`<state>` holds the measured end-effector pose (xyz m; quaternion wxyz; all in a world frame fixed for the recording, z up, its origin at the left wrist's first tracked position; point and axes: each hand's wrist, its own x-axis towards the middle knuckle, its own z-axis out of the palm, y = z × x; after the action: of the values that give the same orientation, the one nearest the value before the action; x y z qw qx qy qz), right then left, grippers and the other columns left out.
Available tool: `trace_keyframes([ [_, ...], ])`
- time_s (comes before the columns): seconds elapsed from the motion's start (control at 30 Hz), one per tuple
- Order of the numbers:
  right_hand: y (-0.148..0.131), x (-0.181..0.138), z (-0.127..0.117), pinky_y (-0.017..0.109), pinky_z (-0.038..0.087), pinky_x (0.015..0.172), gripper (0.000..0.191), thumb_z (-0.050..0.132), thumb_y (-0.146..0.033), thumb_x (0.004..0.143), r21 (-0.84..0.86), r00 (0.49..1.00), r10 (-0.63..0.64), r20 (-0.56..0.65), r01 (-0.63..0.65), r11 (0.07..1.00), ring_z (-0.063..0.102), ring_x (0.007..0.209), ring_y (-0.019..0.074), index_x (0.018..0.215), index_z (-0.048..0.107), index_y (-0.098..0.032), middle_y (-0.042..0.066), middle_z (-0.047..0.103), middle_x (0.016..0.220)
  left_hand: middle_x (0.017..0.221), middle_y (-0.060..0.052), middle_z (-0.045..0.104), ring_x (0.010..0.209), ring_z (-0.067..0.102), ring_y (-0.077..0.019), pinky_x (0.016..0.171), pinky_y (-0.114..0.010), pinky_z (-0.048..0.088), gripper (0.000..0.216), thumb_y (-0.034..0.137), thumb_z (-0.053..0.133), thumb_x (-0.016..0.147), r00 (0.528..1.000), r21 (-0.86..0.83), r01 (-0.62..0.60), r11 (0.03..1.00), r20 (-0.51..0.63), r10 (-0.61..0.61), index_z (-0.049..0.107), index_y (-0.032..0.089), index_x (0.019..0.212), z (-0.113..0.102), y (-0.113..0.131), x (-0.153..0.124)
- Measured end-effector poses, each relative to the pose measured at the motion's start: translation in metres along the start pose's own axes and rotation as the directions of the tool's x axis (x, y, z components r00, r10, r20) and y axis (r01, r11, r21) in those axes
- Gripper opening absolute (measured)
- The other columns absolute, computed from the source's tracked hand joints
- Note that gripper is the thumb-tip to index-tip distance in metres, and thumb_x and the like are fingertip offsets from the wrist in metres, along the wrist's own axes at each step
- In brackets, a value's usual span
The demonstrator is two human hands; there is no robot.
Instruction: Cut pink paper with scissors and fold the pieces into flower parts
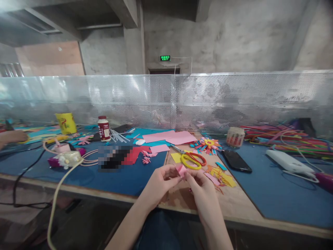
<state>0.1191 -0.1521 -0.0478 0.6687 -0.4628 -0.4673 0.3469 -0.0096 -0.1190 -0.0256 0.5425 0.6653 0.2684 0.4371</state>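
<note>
Both hands pinch one small pink paper piece [181, 170]: left hand [161, 181] and right hand [199, 184] fingertips clamped on it, just in front of the yellow-handled scissors [191, 160].

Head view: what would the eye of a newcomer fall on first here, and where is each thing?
First, the left hand and the right hand meet at the centre, near the front edge of the table, both pinching a small pink paper piece. Just behind them lie yellow-handled scissors and a colourful paper flower, with a black phone to the right. A perforated metal screen runs across the back.
</note>
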Motion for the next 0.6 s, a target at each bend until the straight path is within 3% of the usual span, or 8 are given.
trace_keyframes([
  [0.23, 0.002, 0.001, 0.001, 0.027, 0.042, 0.064, 0.026, 0.058, -0.040, 0.072, -0.067, 0.999, -0.030, -0.019, 0.029, 0.997, 0.057, 0.074, 0.0189, 0.078, 0.060, -0.014, 0.005, 0.064, 0.078, 0.090, -0.008, 0.066, 0.088, 0.060, -0.0211, 0.082, -0.031, 0.044, 0.022, 0.025, 0.062, 0.073, 0.998, 0.011, 0.009, 1.000, -0.055, -0.009, 0.063, 0.013, 0.091, 0.000, -0.005, 0.004],
  [0.43, -0.007, -0.002, 0.009, 0.024, 0.042, 0.056, 0.028, 0.054, -0.045, 0.075, -0.099, 0.992, -0.025, -0.124, 0.013, 0.995, 0.055, 0.059, 0.0144, 0.071, 0.054, -0.017, 0.000, 0.058, 0.064, 0.082, -0.007, 0.066, 0.079, 0.061, -0.0191, 0.074, -0.028, 0.045, 0.021, 0.021, 0.061, 0.070, 0.993, 0.128, 0.005, 0.992, -0.115, 0.010, 0.063, 0.013, 0.089, 0.001, -0.006, 0.004],
  [0.6, -0.009, -0.003, 0.015, 0.025, 0.044, 0.058, 0.028, 0.060, -0.042, 0.070, -0.097, 0.990, -0.032, -0.134, 0.019, 0.995, 0.056, 0.063, 0.0150, 0.081, 0.051, -0.018, 0.000, 0.058, 0.069, 0.084, -0.008, 0.065, 0.079, 0.061, -0.0200, 0.070, -0.028, 0.046, 0.021, 0.020, 0.060, 0.071, 0.993, 0.180, -0.006, 0.984, -0.117, 0.028, 0.062, 0.012, 0.091, 0.000, -0.006, 0.002],
])
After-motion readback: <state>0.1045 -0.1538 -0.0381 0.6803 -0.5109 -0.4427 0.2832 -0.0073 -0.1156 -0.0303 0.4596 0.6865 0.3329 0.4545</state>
